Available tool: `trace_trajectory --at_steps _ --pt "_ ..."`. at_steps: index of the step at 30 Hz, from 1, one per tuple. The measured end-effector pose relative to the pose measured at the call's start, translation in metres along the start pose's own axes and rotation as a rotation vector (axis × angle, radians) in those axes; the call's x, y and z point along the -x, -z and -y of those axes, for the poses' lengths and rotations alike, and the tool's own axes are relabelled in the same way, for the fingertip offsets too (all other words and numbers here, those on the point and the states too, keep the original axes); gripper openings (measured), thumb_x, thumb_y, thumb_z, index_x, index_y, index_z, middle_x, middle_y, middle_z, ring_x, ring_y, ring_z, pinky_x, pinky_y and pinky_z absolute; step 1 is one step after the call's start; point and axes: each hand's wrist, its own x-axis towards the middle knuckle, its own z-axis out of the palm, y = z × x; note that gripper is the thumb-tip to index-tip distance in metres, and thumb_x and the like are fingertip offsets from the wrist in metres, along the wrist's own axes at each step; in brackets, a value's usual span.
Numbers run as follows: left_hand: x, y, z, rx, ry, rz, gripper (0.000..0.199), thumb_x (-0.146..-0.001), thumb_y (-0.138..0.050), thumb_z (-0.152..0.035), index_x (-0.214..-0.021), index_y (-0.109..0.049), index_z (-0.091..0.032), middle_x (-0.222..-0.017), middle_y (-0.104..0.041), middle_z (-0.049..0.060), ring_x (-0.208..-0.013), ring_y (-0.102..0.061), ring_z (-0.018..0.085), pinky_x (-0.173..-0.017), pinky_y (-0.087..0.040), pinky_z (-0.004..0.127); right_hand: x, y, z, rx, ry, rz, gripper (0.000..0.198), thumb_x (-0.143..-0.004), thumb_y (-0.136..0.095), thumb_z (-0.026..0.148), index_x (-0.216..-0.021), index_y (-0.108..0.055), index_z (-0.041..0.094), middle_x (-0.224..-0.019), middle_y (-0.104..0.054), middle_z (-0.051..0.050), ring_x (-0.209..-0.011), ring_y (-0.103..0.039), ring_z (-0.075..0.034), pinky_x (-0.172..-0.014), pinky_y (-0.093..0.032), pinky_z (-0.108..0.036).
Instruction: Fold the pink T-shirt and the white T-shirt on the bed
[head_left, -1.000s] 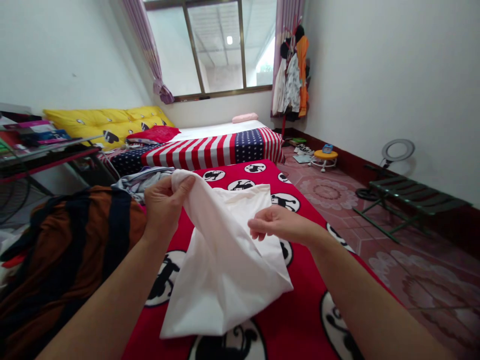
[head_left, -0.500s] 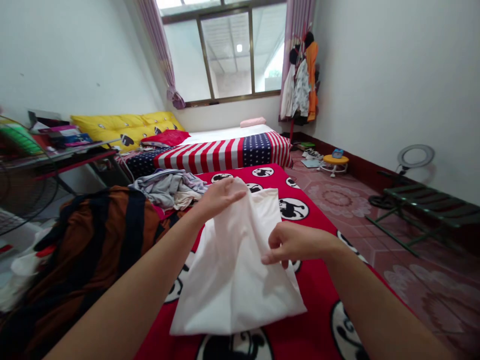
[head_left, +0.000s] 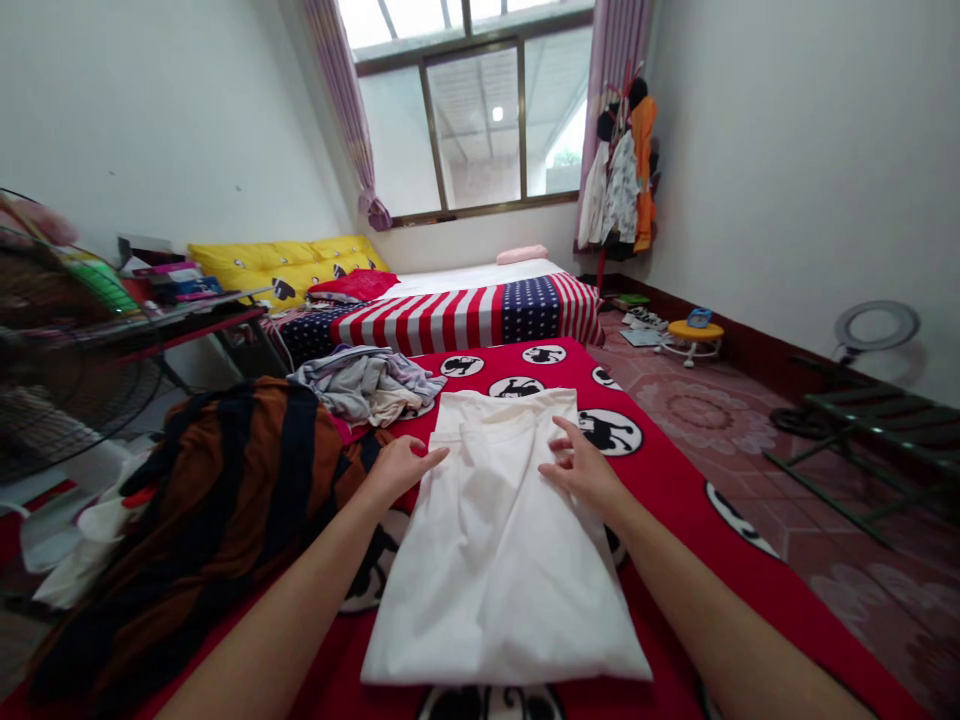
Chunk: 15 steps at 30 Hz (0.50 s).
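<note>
A white garment [head_left: 499, 560], folded into a long panel with creases down its middle, lies on the red cover [head_left: 697, 620] with black-and-white round prints. My left hand [head_left: 405, 466] is at the garment's upper left edge, thumb and fingers apart, with nothing visible between them. Over the upper right part of the garment is my right hand [head_left: 583, 462], its fingers spread and slightly curled. Whether the fingertips touch the cloth is hard to tell. The garment's far end lies flat beyond both hands.
At the left lie a brown and dark striped cloth [head_left: 247, 480] and a heap of grey clothes [head_left: 367, 380]. A fan [head_left: 67, 350] stands at far left. Behind is a bed with a striped, starred cover [head_left: 435, 315]. A folding stool [head_left: 862, 420] stands on the floor at right.
The raised far part of the white garment now lies flat. My left hand has come down and left to its edge; my right hand has opened from a pinch. The view has shifted slightly.
</note>
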Motion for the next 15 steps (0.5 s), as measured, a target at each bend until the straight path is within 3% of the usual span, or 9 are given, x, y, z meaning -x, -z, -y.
trace_trajectory --at_steps 3,5,9,12,15 --pt "0.006 -0.003 0.001 0.048 -0.058 0.049 0.035 -0.061 -0.069 -0.051 -0.062 -0.063 -0.016 -0.061 -0.064 0.004 -0.067 -0.061 0.023 -0.061 -0.041 0.028 0.002 0.002 0.004 -0.062 0.027 0.021 0.067 -0.059 -0.062 0.015 -0.126 -0.055 0.019 -0.098 -0.061 -0.004 -0.062 -0.053 -0.01 -0.057 -0.045 -0.023" --pt "0.008 -0.005 0.0 0.241 -0.064 0.022 0.03 -0.062 -0.069 -0.044 -0.067 -0.064 -0.016 -0.065 -0.066 0.003 -0.068 -0.06 0.02 -0.061 -0.042 0.027 0.002 0.007 0.007 -0.175 -0.004 -0.056 0.054 -0.059 -0.057 0.017 -0.113 -0.065 0.016 -0.088 -0.063 -0.003 -0.065 -0.055 -0.012 -0.056 -0.043 -0.023" --pt "0.006 -0.009 0.002 0.856 0.213 0.042 0.039 -0.057 -0.074 -0.039 -0.083 -0.061 -0.014 -0.076 -0.067 0.004 -0.065 -0.061 0.016 -0.059 -0.046 0.025 -0.003 0.018 0.005 -0.227 -0.105 -0.171 0.048 -0.058 -0.054 0.016 -0.103 -0.069 0.013 -0.077 -0.067 -0.003 -0.06 -0.056 -0.014 -0.054 -0.043 -0.024" --pt "0.006 -0.015 0.007 0.962 0.343 0.058 0.047 -0.057 -0.076 -0.037 -0.093 -0.058 -0.013 -0.075 -0.066 0.004 -0.057 -0.059 0.013 -0.053 -0.044 0.023 -0.005 0.02 0.002 -0.166 -0.139 -0.093 0.055 -0.058 -0.062 0.017 -0.112 -0.068 0.014 -0.091 -0.072 -0.007 -0.074 -0.064 -0.018 -0.064 -0.05 -0.027" --pt "0.009 -0.017 0.008 0.963 0.346 0.058 0.064 -0.057 -0.08 -0.029 -0.113 -0.053 -0.015 -0.081 -0.069 0.006 -0.059 -0.063 0.016 -0.052 -0.046 0.024 -0.001 0.018 0.004 -0.147 -0.094 -0.004 0.062 -0.055 -0.066 0.014 -0.116 -0.067 0.016 -0.114 -0.068 -0.008 -0.1 -0.064 -0.024 -0.082 -0.051 -0.03"
